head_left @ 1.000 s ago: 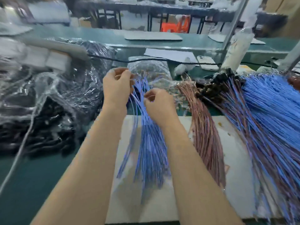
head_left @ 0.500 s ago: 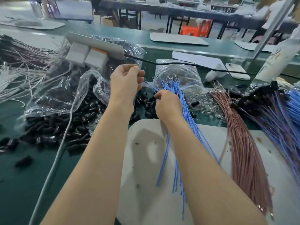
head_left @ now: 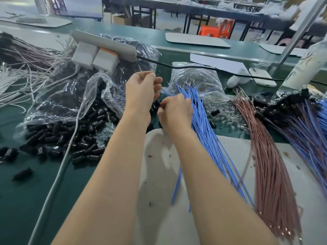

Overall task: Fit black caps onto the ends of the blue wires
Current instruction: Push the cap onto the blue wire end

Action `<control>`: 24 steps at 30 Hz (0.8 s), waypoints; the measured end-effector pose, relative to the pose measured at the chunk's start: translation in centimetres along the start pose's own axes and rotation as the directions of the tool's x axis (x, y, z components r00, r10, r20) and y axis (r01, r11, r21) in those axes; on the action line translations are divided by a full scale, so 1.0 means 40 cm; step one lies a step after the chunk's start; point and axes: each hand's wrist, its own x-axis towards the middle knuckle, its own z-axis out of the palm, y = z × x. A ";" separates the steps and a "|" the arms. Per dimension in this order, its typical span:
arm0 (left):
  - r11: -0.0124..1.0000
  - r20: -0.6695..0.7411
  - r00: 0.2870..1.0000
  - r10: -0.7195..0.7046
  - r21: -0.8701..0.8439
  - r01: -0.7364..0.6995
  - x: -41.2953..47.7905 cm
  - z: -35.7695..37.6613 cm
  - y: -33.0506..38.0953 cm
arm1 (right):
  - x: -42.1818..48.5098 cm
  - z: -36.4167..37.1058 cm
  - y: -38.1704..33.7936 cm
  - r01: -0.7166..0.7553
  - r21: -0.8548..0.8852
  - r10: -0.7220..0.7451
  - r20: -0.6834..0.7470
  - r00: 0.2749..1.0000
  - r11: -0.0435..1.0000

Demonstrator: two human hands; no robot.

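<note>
A bundle of blue wires [head_left: 207, 131] fans out across the white mat [head_left: 159, 200], its bare ends pointing away from me. My left hand [head_left: 141, 92] is raised above the pile, fingers curled, pinching the end of one blue wire. Lower and just to the right, my right hand [head_left: 175, 112] has its fingers curled at a small black cap beside the bundle; the cap is mostly hidden. Several loose black caps [head_left: 58, 138] spill from a clear plastic bag [head_left: 74, 103] on the left.
A pink wire bundle [head_left: 269, 165] lies right of the blue one. Capped blue wires [head_left: 304, 131] are stacked at far right. A white power strip [head_left: 104, 43] with plugs and a white cable [head_left: 58, 174] crosses the green table. A bag of clear parts [head_left: 196, 80] and a phone [head_left: 261, 76] sit behind.
The view has swung left, then steadied. My right hand dropped slightly toward the caps; my left hand stayed raised with its fingers pinched.
</note>
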 end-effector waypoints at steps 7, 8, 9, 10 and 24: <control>1.000 0.024 1.000 -0.020 -0.020 0.021 -0.002 0.010 -0.010 | -0.002 0.025 -0.030 -0.103 -0.004 0.103 0.006 0.995 0.995; 0.999 0.026 0.999 -0.022 -0.023 0.023 -0.002 0.011 -0.010 | -0.002 0.025 -0.032 -0.106 0.006 0.106 -0.007 0.994 0.994; 0.999 0.027 0.999 -0.025 -0.025 0.025 -0.002 0.014 -0.010 | -0.002 0.025 -0.032 -0.107 0.009 0.107 -0.012 0.994 0.994; 0.999 0.028 0.999 -0.027 -0.026 0.028 -0.003 0.016 -0.011 | -0.001 0.025 -0.032 -0.106 0.006 0.106 -0.013 0.994 0.994; 0.999 0.021 0.998 -0.052 0.000 0.052 -0.009 0.006 -0.009 | 0.012 0.048 -0.034 -0.121 -0.009 0.121 0.017 0.992 0.993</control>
